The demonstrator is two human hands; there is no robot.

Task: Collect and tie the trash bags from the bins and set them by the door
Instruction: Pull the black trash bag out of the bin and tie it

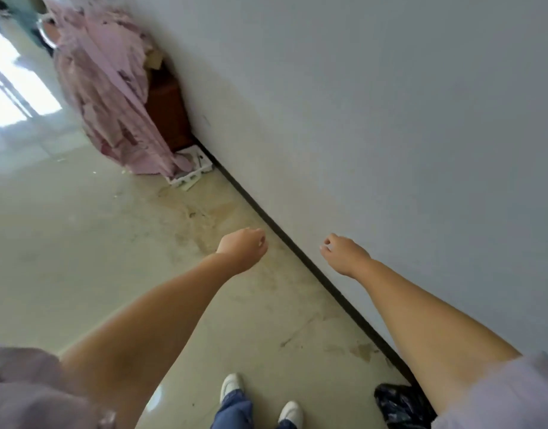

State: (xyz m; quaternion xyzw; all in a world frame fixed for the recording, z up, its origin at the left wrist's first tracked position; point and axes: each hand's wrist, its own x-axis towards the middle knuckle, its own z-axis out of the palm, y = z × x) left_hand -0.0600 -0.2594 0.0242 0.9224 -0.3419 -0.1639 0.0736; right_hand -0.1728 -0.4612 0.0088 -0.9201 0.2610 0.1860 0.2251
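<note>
Pink cloth (108, 97), crumpled and draped over a reddish-brown cabinet (169, 109), fills the upper left against the wall (390, 119); a white tray-like piece (192, 171) lies on the floor at its foot. Glossy pale floor (81, 243), stained in patches near the dark baseboard (297, 258), runs across the lower left half of the view. Left hand (243, 247), at centre, is held out over the floor with its fingers curled loosely inward and nothing in it. Two white shoes (232, 387) and blue trouser legs show at the bottom edge. Right hand (343, 252) is held out in front of the wall, thumb and forefinger tips meeting in a small ring, the other fingers loosely bent; it too holds nothing. Black trash bag (399, 404), the task's thing, lies on the floor at the lower right, against the baseboard and partly hidden behind the right forearm; whether its neck is tied cannot be told from here. Judged by its wrinkled, shiny film, the bag should be soft, light and somewhat slippery, and liable to tear if pulled by a single fold; the gathered neck, bunched in a full fist, is probably the best place to take hold. No door or bin can be made out.
</note>
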